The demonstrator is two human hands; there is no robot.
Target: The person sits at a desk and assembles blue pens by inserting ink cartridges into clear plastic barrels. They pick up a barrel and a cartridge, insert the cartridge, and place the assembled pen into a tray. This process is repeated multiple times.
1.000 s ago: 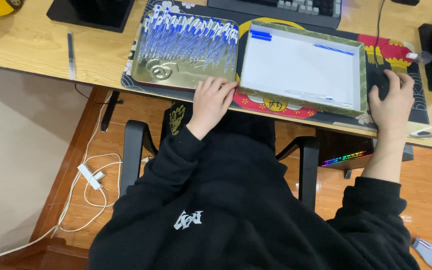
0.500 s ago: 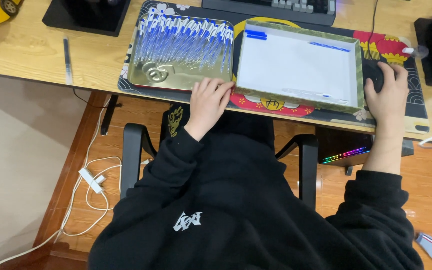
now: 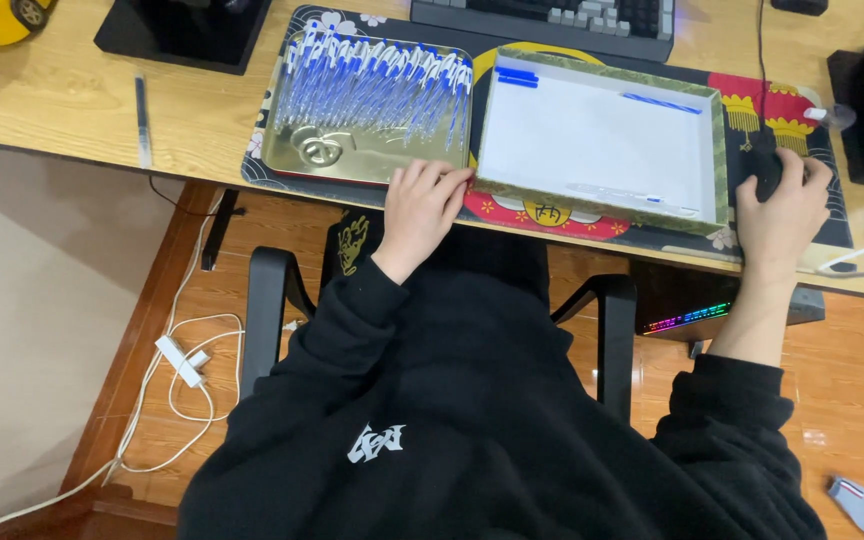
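Head view, looking down on a seated person in a black sweatshirt at a wooden table (image 3: 72,110).

Progress: the gold tin tray (image 3: 352,160), at 11 o'clock from the person's chest, is packed with blue-capped pens (image 3: 372,85) standing in a dense bank across its far half; its near half is bare metal. The white-lined box (image 3: 600,140), touching the tray on its right side, holds only a few pens: two at its far left corner (image 3: 517,77), one near the far right, one along the near edge. As judged, the sorting is barely begun, with nearly the whole stock left in the tray.

Left hand (image 3: 424,205): palm down at the tray's near right corner, fingers loosely curled over the rim, pinching nothing visible.

Right hand (image 3: 780,210): at 2 o'clock, forearm extended, cupped over a dark mouse (image 3: 764,170) on the patterned mat (image 3: 542,212).

A keyboard (image 3: 562,18) lies at 12 o'clock.
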